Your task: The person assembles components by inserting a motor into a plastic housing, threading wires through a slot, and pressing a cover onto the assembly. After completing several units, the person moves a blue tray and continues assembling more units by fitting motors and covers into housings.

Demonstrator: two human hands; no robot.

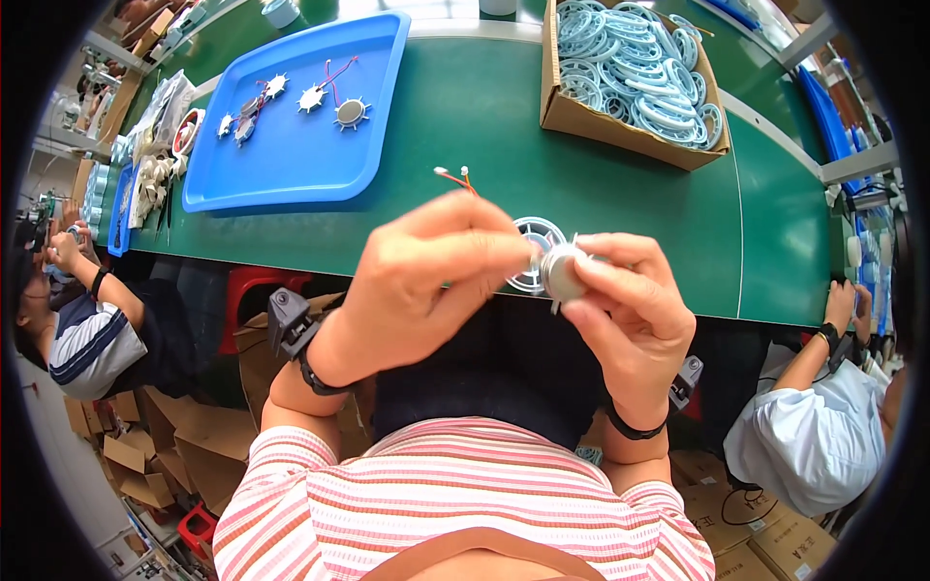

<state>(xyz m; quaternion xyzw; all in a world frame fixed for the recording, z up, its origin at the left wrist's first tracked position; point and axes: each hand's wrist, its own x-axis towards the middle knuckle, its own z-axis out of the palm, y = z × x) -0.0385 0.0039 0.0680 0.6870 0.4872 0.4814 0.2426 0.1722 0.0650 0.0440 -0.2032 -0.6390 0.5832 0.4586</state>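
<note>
In the fingers of my right hand (635,315) is a round silver disc part (565,273) with small prongs around its rim, held by the table's near edge. My left hand (441,276) is closed, its fingertips pinched together against the left side of this disc; what they grip is hidden. Red and orange wires (455,178) with small white connectors stick out beyond my left knuckles. A light blue spoked plastic ring (539,232) shows just behind the disc, partly covered by my fingers.
On the green table (465,107), a blue tray (291,179) at the left holds several pronged discs (351,112) with wires. A cardboard box (620,136) of light blue rings (630,58) stands at the right. People sit at both sides; cartons (208,450) lie below left.
</note>
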